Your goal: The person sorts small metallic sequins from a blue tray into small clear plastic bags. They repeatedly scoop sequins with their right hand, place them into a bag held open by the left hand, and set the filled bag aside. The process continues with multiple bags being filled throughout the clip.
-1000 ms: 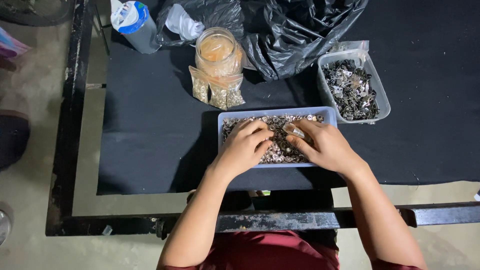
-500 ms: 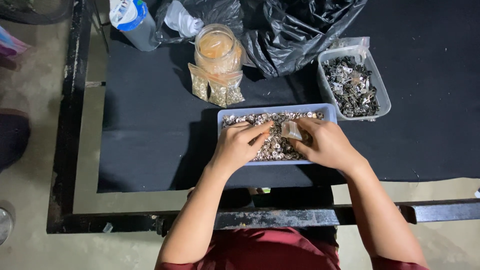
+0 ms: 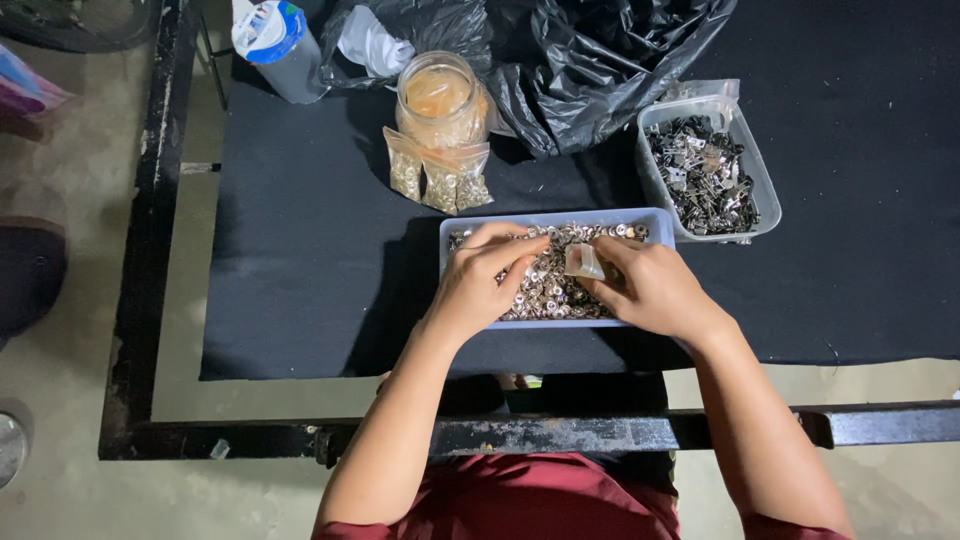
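Black table (image 3: 300, 250): hands (image 3: 480, 285) seemingly cupped over tray (image 3: 655, 218).

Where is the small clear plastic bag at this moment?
In the head view, the small clear plastic bag is held in the right hand, above the blue rectangular tray of small metal pieces.

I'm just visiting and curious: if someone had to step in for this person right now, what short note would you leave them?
Left hand: down in the blue tray, fingers in the small metal rings; whether it grips any, I cannot tell.
Right hand: holds a small clear bag over the tray.
Nearby: three filled small bags lean against a jar behind the tray; a clear tub of darker metal clips sits to the right; a black plastic sack lies at the back.
Done: three bags look packed.
Left: the tray holds plenty of rings; the bag in hand looks nearly empty.
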